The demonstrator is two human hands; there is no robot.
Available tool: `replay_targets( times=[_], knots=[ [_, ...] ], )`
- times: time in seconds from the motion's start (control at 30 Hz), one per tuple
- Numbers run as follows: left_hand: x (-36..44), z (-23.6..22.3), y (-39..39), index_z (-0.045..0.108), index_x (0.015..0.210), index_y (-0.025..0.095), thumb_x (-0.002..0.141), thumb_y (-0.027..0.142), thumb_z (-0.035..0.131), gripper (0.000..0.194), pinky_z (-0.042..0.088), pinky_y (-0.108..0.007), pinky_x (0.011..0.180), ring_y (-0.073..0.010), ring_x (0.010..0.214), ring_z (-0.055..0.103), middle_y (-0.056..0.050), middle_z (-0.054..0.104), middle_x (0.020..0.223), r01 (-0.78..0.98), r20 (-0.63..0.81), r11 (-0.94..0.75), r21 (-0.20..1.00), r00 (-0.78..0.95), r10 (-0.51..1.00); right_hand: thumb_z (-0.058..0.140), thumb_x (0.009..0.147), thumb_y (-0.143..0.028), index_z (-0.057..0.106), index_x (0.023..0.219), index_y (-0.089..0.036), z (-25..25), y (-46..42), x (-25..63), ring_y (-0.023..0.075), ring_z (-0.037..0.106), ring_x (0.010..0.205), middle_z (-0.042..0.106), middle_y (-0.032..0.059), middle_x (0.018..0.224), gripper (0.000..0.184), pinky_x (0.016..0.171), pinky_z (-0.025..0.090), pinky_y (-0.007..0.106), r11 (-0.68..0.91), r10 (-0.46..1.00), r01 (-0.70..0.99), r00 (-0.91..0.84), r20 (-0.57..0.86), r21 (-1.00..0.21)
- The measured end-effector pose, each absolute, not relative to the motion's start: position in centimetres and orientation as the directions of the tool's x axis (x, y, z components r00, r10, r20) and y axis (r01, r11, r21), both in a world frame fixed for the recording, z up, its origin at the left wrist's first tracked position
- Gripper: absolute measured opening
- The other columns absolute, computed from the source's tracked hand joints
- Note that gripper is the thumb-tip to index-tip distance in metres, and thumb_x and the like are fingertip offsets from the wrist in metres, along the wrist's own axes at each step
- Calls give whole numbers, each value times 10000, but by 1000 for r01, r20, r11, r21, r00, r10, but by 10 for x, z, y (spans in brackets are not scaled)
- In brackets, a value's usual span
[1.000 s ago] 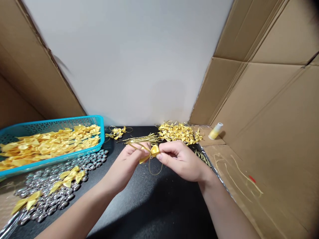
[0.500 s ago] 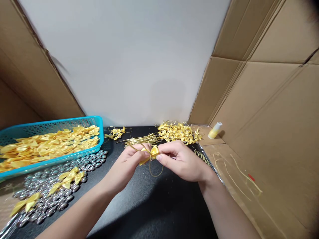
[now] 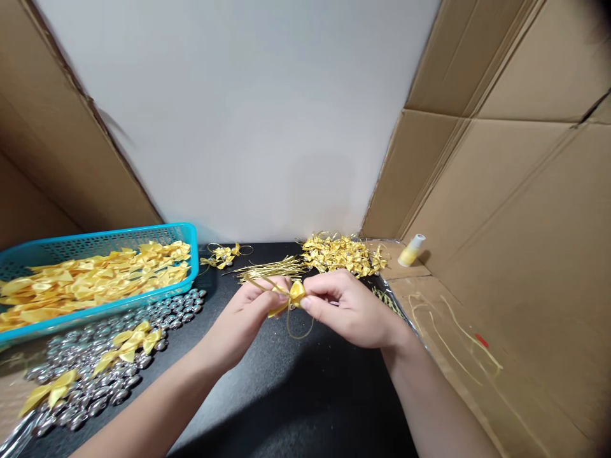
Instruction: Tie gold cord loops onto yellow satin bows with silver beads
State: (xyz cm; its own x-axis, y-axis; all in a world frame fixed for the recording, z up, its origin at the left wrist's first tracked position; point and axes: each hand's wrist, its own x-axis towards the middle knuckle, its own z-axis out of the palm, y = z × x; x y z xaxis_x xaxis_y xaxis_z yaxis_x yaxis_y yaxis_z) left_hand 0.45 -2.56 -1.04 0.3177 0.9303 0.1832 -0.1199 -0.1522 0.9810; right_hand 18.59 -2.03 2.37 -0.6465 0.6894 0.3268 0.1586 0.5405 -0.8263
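Observation:
A yellow satin ribbon bow (image 3: 297, 293) is held between my two hands above the black tabletop. My left hand (image 3: 258, 300) pinches its left side, thumb on top. Opposite it, my right hand (image 3: 337, 306) grips the right loop between thumb and fingertips. A thin gold cord (image 3: 300, 338) hangs in a loop below the bow's middle, and another stretch of it arches over my left fingers. The bow's underside is mostly covered by my fingers.
A turquoise basket (image 3: 195, 254) of yellow bows stands at left, with silver beads (image 3: 102, 381) and loose bows before it. Cut gold cords (image 3: 272, 268) and a pile of finished-looking bows (image 3: 338, 253) lie behind my hands. A thread spool (image 3: 411, 250) stands at right on cardboard.
Both hands keep their pinch on the bow. The bow has shifted and turned very slightly to the right; everything else stays put.

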Motion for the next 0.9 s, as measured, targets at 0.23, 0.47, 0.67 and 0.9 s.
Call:
replay_targets(
  times=[0.23,0.47,0.67,0.9],
  knots=[
    [4,-10,-26,448,581,200,784,248,522,221,306,-278,578,-145,620,346,22,412,616,-150,192,-150,977,327,925,479,829,-129,356,586,-193,22,-19,187,80,283,549,300,-56,586,279,499,243,244,528,693,149,-644,323,-836],
    [5,-8,-26,454,571,201,782,254,521,227,298,-286,572,-144,596,328,24,401,604,-135,205,-171,976,312,928,479,838,-161,337,582,-198,22,-18,186,81,275,547,291,-58,582,295,501,240,247,515,700,147,-641,315,-844],
    [5,-7,-27,449,564,204,782,252,516,233,294,-292,583,-153,613,346,20,409,603,-145,218,-180,973,321,921,476,843,-171,344,578,-196,21,-17,186,82,269,546,289,-56,582,297,499,232,252,499,701,146,-647,300,-854],
    [5,-8,-27,443,565,202,775,265,530,236,278,-286,574,-149,609,316,22,392,609,-129,203,-170,977,324,924,485,804,-149,303,554,-202,22,-19,185,76,239,522,261,-65,559,313,482,206,254,490,717,146,-628,303,-859]
  ],
)
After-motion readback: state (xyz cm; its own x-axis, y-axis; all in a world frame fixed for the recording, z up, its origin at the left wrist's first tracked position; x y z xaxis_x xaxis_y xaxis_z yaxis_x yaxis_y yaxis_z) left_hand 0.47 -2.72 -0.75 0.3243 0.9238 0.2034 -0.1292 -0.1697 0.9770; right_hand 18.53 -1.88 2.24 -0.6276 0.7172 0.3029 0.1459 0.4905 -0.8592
